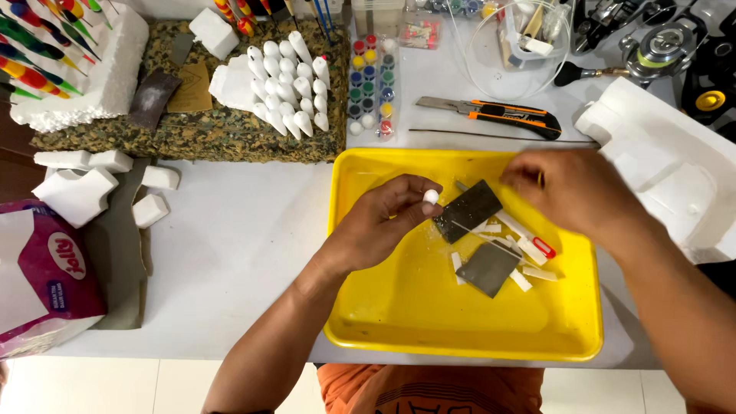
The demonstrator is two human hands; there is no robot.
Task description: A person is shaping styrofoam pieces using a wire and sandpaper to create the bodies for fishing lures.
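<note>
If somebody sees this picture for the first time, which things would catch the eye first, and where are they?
The bright yellow tray at the centre strikes first, with dark sandpaper pieces and white foam strips inside. Above it, the left hand pinches a small white foam bead, while the right hand hovers nearby. Rows of white foam cones stand on the speckled block behind.

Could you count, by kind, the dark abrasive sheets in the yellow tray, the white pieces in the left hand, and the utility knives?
Dark abrasive sheets: 2
White piece in left hand: 1
Utility knife: 1
Total: 4
</note>
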